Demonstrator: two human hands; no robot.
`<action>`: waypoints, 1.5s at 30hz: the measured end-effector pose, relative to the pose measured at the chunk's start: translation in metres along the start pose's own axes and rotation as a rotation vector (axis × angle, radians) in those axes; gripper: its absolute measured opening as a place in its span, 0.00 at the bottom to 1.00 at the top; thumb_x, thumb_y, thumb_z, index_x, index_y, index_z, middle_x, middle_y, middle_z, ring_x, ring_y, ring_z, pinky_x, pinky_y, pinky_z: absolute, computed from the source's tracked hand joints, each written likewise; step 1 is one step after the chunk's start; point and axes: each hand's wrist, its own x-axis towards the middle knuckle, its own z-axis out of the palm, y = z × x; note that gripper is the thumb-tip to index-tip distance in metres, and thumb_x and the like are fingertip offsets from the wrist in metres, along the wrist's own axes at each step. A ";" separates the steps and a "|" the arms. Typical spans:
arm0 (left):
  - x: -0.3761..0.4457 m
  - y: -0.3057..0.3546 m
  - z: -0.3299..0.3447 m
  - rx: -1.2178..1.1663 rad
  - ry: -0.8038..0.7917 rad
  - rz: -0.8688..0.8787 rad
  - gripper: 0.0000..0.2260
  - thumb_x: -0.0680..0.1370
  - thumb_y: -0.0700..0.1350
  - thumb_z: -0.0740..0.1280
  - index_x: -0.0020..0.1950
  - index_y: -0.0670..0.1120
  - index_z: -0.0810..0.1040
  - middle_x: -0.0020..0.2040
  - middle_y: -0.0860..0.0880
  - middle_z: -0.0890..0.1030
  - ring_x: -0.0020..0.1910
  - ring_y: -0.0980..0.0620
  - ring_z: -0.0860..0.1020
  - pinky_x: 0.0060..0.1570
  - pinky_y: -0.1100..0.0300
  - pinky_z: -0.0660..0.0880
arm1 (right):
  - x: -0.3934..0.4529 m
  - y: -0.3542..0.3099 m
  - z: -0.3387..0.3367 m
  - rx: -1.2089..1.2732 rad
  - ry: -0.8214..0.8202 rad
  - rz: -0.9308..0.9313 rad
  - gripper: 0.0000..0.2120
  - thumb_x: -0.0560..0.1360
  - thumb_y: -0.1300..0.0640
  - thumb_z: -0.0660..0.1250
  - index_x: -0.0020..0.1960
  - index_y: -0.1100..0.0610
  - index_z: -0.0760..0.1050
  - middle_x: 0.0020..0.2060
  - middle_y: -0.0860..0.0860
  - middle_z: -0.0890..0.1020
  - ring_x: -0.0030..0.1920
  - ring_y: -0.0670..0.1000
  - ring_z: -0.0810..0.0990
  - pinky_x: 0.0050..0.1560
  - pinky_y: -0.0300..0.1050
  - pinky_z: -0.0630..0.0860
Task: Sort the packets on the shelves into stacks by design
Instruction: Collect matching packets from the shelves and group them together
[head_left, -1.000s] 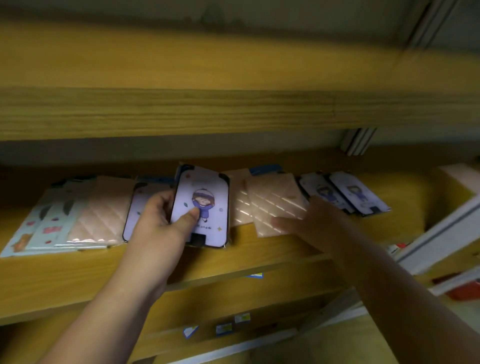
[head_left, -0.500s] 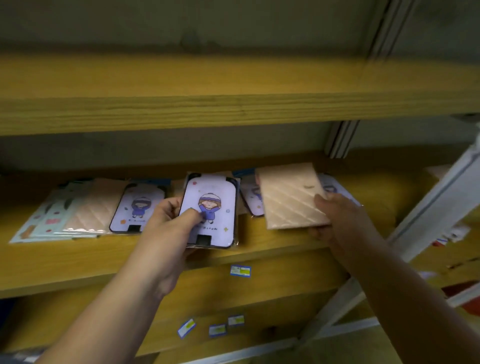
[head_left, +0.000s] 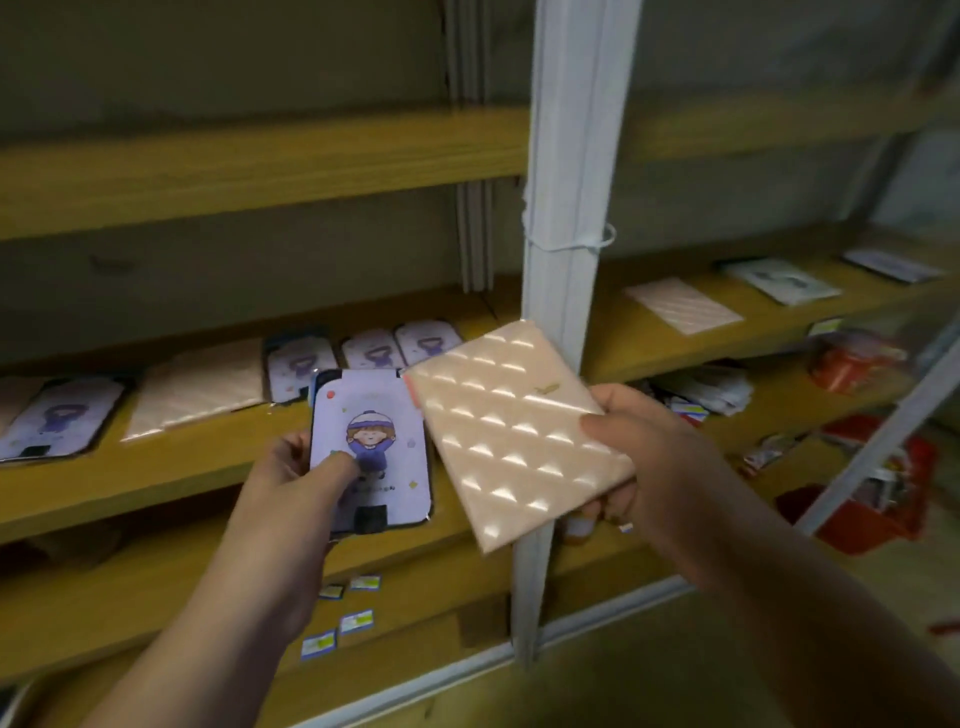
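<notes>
L hand (head_left: 291, 467) pinches glossy cartoon packet (head_left: 371, 452); R hand (head_left: 644, 457) grips quilted peach packet (head_left: 514, 431).

Open gap between middle shelf (head_left: 218, 457) and upper shelf (head_left: 260, 166), tall enough for reaching in. White upright post (head_left: 563, 208) blocking straight passage between left and right bays. Left bay crowded with cartoon packets (head_left: 374, 348) and a pink quilted packet (head_left: 200, 384); bare board on right bay beside another pink packet (head_left: 683, 304).
</notes>
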 end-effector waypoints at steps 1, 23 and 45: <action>-0.011 -0.005 0.016 0.006 -0.011 -0.003 0.12 0.74 0.36 0.70 0.55 0.47 0.79 0.47 0.45 0.88 0.43 0.45 0.87 0.31 0.56 0.80 | -0.005 -0.001 -0.016 0.034 -0.004 0.014 0.08 0.81 0.65 0.57 0.54 0.62 0.74 0.42 0.62 0.77 0.29 0.53 0.77 0.19 0.41 0.70; -0.023 -0.047 0.313 0.018 -0.345 -0.119 0.13 0.78 0.39 0.70 0.59 0.51 0.73 0.49 0.47 0.88 0.43 0.51 0.87 0.35 0.58 0.82 | -0.039 0.010 -0.310 0.375 0.468 -0.067 0.10 0.71 0.51 0.69 0.46 0.53 0.86 0.39 0.53 0.83 0.37 0.51 0.80 0.40 0.46 0.75; 0.152 -0.031 0.403 0.011 -0.065 -0.096 0.09 0.78 0.41 0.69 0.52 0.55 0.77 0.51 0.47 0.83 0.52 0.45 0.82 0.53 0.45 0.78 | 0.312 -0.033 -0.339 -0.689 0.251 -0.064 0.17 0.80 0.49 0.63 0.66 0.55 0.76 0.51 0.52 0.84 0.40 0.48 0.84 0.40 0.43 0.77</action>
